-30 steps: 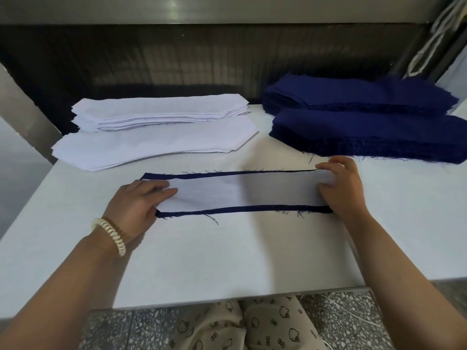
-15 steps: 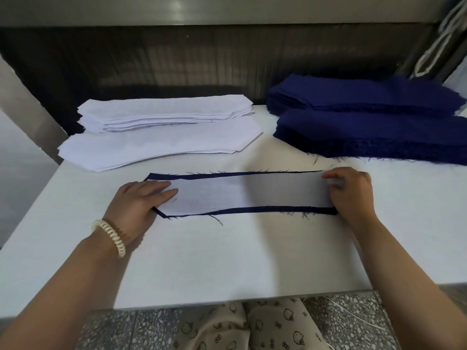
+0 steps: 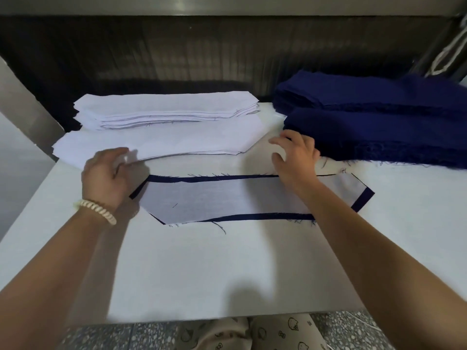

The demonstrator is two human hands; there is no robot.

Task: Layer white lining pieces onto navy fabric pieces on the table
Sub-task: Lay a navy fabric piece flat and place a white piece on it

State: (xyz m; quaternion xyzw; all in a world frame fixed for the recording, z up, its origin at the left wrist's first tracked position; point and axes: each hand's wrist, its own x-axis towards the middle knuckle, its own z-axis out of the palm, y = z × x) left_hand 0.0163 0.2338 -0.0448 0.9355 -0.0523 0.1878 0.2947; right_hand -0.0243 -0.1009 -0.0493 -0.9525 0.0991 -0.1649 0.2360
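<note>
Finished pair at centre of pale worktop — long white lining piece flat on navy fabric piece, navy border showing along its edges. Step in hand, likely: fetching next pair. Left hand pinches lifted near edge of top white lining sheet on near-left stack. Right hand, fingers spread, touches left corner of near navy fabric stack. Next — peel single navy layer, lay it flat first; frayed edges may drag neighbours.

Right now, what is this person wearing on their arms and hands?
Both arms are bare to the frame's edge: no sleeves, no gloves. The left hand has a cream coiled bracelet at its wrist. The right hand and wrist wear nothing.
</note>
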